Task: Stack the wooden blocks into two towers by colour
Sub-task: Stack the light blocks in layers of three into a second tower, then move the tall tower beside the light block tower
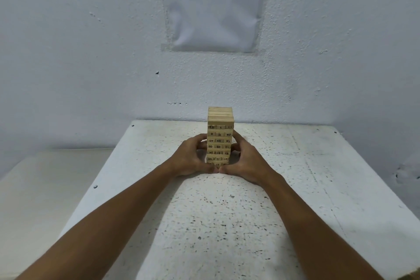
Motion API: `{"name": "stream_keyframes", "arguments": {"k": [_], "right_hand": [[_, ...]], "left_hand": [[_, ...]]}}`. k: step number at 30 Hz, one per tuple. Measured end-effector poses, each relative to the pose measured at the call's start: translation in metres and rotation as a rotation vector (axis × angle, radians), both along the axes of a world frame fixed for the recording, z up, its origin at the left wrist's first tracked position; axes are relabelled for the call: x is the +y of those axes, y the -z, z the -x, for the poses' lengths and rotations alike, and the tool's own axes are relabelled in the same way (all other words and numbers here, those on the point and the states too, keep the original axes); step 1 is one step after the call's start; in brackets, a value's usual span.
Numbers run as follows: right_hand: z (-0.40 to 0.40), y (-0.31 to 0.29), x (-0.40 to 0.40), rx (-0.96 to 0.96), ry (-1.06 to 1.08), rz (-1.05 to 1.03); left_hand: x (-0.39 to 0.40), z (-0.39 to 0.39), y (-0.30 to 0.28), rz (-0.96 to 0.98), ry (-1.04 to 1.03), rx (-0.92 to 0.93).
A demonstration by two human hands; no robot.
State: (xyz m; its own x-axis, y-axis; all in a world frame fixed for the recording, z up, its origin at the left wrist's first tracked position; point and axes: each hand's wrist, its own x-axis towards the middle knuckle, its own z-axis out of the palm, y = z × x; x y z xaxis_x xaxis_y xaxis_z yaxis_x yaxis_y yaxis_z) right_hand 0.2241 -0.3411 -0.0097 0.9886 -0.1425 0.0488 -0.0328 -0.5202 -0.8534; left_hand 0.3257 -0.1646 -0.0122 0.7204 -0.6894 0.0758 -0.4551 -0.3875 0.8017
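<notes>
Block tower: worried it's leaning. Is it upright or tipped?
Upright: the block tower stands straight on the table, both hands cupping its base.

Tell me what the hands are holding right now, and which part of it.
Both hands hold the block tower by its lower half: left hand against its left side, right hand against its right, thumbs meeting in front of its base.

On the tower point(220, 136) we read block numbers 1, 11, 8, 29, 50 and 12. On the wall sheet point(216, 7) we read "5 Ambil blok berbaki di sekitar kawasan penindanan".
</notes>
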Motion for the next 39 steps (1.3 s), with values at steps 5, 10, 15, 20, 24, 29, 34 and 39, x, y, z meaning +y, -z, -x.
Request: {"name": "stream_keyframes", "arguments": {"k": [5,10,15,20,24,29,34,39], "right_hand": [[0.003,-0.003,0.003,0.015,-0.006,-0.006],[0.014,-0.006,0.008,0.033,0.039,0.012],[0.038,-0.003,0.020,0.030,0.162,0.012],[0.086,0.001,0.041,0.027,0.231,0.032],[0.137,0.002,0.056,0.017,0.234,0.061],[0.214,0.002,0.072,0.020,0.177,0.118],[0.285,0.000,0.069,0.037,0.155,0.146],[0.345,0.000,0.053,0.038,0.218,0.142]], "left_hand": [[0.003,0.009,-0.002,-0.012,-0.021,-0.002],[0.013,0.025,-0.004,-0.056,-0.132,-0.042],[0.033,0.052,0.000,-0.088,-0.242,-0.049],[0.063,0.100,0.003,-0.100,-0.294,-0.049],[0.081,0.146,0.004,-0.094,-0.317,-0.060],[0.086,0.213,-0.005,-0.123,-0.253,-0.099],[0.064,0.267,-0.006,-0.162,-0.112,-0.153],[0.030,0.299,-0.002,-0.168,0.028,-0.198]]}}
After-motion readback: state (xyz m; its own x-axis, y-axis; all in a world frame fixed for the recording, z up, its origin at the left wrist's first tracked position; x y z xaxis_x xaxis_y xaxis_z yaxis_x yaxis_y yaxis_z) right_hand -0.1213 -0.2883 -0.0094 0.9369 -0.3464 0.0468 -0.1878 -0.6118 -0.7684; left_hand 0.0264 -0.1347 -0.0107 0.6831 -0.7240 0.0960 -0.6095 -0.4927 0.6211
